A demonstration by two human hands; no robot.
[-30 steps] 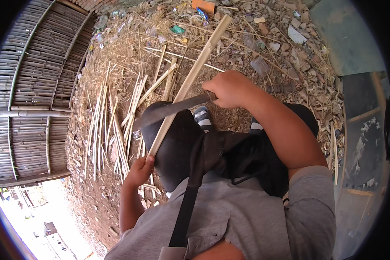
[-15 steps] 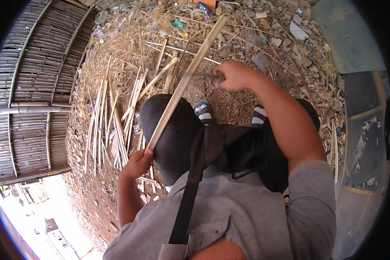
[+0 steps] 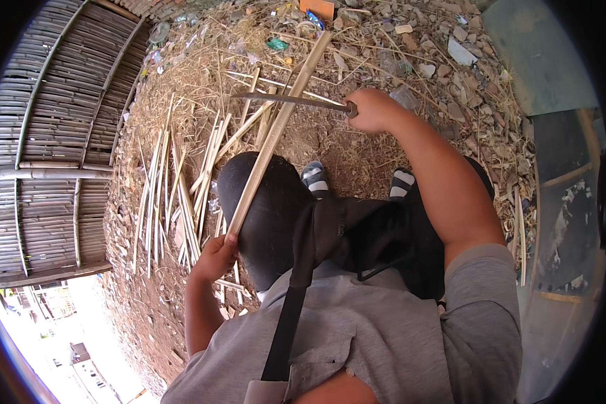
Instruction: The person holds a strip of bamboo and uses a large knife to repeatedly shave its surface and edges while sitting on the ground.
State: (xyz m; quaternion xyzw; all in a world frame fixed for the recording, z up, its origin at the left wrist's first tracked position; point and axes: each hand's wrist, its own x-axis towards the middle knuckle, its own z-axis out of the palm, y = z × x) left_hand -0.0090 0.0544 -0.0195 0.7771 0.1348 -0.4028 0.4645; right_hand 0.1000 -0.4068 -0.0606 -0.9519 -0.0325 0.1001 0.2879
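My left hand [image 3: 215, 258] is closed on the lower end of a long split bamboo strip [image 3: 268, 145]. The strip slants up and away to the right across my left knee [image 3: 259, 192]. In my right hand [image 3: 370, 111] is the handle of a long, slightly curved machete [image 3: 310, 102]. Its dark blade points left and crosses the bamboo strip in its upper part; whether the edge is cutting into it I cannot tell.
Several split bamboo strips [image 3: 158, 195] lie on the ground left of my knee. Straw, stones and litter cover the dirt beyond, with an orange block [image 3: 318, 9] at the far side. A bamboo slat wall [image 3: 54, 128] stands left, a grey-green panel [image 3: 539, 60] right.
The machete, blurred and low beside the strip before, now shows sharply across it. My right hand has shifted slightly up and right. The strip's far end has swung a little left.
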